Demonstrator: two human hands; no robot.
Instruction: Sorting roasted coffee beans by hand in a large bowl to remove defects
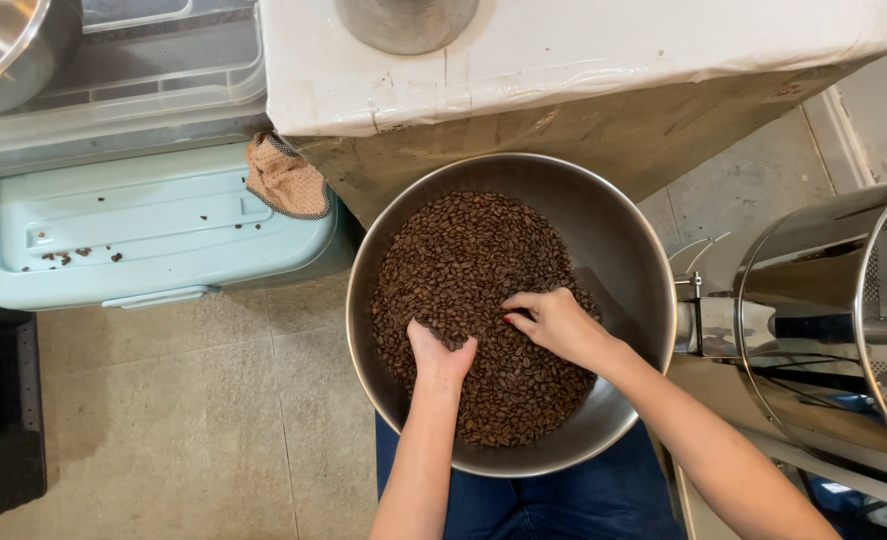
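Head-camera view, looking straight down: the left hand (pixel 441 358) is sunk into a heap of dark brown roasted coffee beans (pixel 468 300), its fingers curled together and buried so that it grips a fistful of beans, with only the knuckles and wrist showing. Just beside it, the right hand (pixel 555 322) lies palm-down on top of the same beans, fingers bent and bunched loosely over the surface, fingertips touching the beans; whether anything is pinched under them cannot be told. The beans fill the left and middle of a large round stainless-steel bowl (pixel 618 240), leaving its right inner wall bare. The bowl rests on the person's lap, over blue denim trousers (pixel 563 500). Directly behind the bowl stands a big box wrapped in white plastic sheeting (pixel 583 60), with a grey metal round base (pixel 405 22) sitting on top. To the right, a shiny steel drum with a perforated mesh end (pixel 823 330) sits close to the bowl's rim. To the left, a pale mint-green plastic lid (pixel 143 235) carries a few stray beans, and a small tan patterned cloth (pixel 285 180) hangs over its corner. Beige floor tiles (pixel 183 420) lie below.
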